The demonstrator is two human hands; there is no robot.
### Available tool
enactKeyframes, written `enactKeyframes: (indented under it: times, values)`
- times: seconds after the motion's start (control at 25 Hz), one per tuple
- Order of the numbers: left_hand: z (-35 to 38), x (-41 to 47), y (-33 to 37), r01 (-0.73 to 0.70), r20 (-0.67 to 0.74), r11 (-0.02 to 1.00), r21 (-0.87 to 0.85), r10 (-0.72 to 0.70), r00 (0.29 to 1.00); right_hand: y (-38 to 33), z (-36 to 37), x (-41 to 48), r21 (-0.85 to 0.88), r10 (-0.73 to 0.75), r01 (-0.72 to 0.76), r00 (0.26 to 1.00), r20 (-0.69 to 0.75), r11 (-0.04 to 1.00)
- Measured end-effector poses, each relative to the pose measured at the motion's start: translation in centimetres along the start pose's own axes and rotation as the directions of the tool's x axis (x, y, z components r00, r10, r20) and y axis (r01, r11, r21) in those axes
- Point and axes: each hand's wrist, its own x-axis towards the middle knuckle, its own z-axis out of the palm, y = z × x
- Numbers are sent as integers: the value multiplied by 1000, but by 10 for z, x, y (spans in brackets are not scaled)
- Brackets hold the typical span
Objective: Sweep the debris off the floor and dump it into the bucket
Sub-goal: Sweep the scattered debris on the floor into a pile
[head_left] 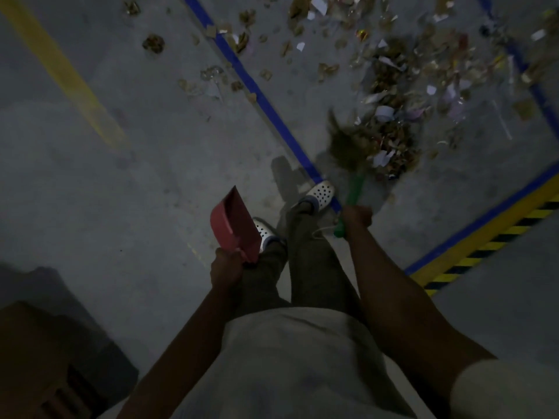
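Left hand [227, 269] curling around the handle of a red dustpan [234, 225], holding it tilted above the grey floor [121, 192]. Right hand [357, 217] gripping the green broom [354, 193], fingers wrapping the handle; bristles blurring against the near edge of the debris [393, 137]. Debris lying heaped just right of the blue tape line [257, 89], looser paper scraps and dry leaves spreading on both sides of it farther off. White perforated shoes [320, 192] standing by the tape. Yellow-black hazard stripe [484, 246] running along the right.
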Motion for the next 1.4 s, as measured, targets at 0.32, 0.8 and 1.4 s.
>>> enactKeyframes:
  times: [0.32,0.8,1.4]
  values:
    - [5,-26,96,-108,43,994,-26,109,993,17,-24,-130,413,-100,11,976,195,911]
    - [-11,-7,174,-137,-27,989,-47,136,990,-96,-34,-77,146,-22,-52,885,465,988]
    - [-93,29,170,-1,-128,962,-275,-36,991,-140,47,-108,-150,-214,376,763,610,914]
